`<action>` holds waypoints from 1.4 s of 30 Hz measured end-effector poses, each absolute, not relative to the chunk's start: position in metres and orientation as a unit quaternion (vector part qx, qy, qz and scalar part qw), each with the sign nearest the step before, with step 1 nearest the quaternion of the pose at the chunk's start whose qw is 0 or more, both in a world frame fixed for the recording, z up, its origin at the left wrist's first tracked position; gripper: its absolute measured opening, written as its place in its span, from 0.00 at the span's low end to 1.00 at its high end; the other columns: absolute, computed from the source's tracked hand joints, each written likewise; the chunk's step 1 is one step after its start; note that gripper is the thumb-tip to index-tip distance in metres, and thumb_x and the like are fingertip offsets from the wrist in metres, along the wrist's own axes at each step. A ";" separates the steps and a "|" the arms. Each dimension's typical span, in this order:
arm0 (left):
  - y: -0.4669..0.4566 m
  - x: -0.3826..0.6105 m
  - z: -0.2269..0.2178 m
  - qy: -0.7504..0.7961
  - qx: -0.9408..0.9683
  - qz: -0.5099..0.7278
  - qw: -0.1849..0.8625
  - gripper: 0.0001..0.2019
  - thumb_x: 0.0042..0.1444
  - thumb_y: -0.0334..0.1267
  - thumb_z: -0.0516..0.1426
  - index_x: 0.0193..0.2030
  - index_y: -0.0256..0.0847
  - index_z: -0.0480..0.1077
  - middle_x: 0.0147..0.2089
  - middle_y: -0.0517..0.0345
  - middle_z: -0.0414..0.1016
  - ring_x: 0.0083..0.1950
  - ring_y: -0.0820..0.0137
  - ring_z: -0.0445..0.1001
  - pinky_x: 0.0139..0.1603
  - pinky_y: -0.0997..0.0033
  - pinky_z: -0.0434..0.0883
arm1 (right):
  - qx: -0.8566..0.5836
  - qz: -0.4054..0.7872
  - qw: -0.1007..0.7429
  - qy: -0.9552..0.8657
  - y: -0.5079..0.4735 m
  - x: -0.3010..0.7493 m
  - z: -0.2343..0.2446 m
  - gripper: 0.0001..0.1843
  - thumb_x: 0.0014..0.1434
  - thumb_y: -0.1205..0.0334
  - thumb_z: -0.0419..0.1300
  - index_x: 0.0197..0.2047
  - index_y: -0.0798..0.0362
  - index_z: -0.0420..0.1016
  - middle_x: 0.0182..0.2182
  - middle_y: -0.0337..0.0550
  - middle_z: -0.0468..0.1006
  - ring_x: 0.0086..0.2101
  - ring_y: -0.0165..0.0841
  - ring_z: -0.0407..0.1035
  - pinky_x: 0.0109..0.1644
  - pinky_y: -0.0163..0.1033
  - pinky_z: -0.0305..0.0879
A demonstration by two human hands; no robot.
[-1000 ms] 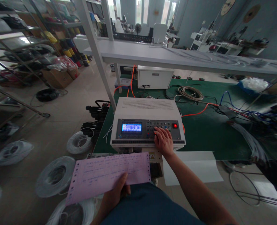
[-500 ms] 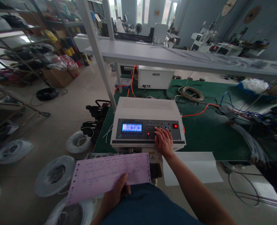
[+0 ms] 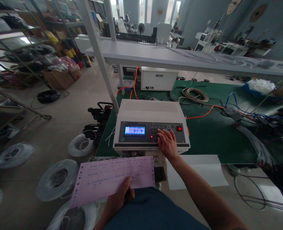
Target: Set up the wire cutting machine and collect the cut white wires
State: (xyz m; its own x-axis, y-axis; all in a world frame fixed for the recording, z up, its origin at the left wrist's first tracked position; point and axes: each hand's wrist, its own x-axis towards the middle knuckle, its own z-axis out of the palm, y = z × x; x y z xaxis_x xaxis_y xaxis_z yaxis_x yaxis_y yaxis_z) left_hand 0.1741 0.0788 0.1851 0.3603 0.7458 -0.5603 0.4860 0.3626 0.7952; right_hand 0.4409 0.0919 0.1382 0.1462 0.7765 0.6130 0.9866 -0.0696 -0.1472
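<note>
A pink paper form [image 3: 100, 182] with punched edge holes is gripped between the thumb and fingers of my left hand [image 3: 122, 195], in front of my body. Over the keypad [image 3: 160, 127] of a beige benchtop machine [image 3: 151, 110] lies my right hand [image 3: 167, 143], its fingers spread and fingertips on or just above the keys. It holds nothing. Left of the keypad the blue display [image 3: 135, 130] is lit, with text too small to read. A red switch [image 3: 179, 128] glows at the panel's right end. My right hand hides some lower keys.
The machine stands on a green bench [image 3: 203, 134], with a white sheet [image 3: 198, 172] hanging at its front edge. A coiled cable [image 3: 195, 95] and an orange hose [image 3: 201, 114] lie behind. Clear tubing coils [image 3: 57, 180] rest on the floor at left. A shelf [image 3: 155, 52] spans above.
The text on the display looks slightly different. Both hands stay almost in place, and the pink form has shifted very slightly to the right.
</note>
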 end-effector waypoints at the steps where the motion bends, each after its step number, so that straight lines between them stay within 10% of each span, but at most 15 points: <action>1: 0.079 0.174 0.184 0.552 0.553 0.104 0.615 0.30 0.48 0.64 0.46 0.10 0.42 0.61 0.13 0.59 0.58 0.19 0.72 0.58 0.27 0.70 0.58 | -0.704 -0.193 0.277 -0.626 0.092 0.441 0.139 0.10 0.59 0.66 0.52 0.45 0.50 0.67 0.49 0.39 0.74 0.51 0.36 0.62 0.61 0.51 0.49; 30: 0.081 0.162 0.174 0.552 0.571 0.117 0.596 0.30 0.50 0.63 0.46 0.10 0.41 0.63 0.12 0.59 0.60 0.18 0.71 0.60 0.26 0.70 0.59 | -0.678 -0.157 0.255 -0.672 0.115 0.437 0.153 0.10 0.60 0.63 0.52 0.46 0.49 0.67 0.50 0.37 0.73 0.53 0.37 0.60 0.62 0.52 0.48; 42: 0.082 0.173 0.183 0.544 0.579 0.109 0.597 0.29 0.51 0.61 0.46 0.10 0.42 0.61 0.13 0.59 0.59 0.19 0.71 0.59 0.27 0.70 0.59 | -0.743 -0.169 0.320 -0.563 0.026 0.487 0.121 0.14 0.59 0.66 0.51 0.49 0.52 0.64 0.51 0.48 0.71 0.53 0.38 0.61 0.55 0.50 0.63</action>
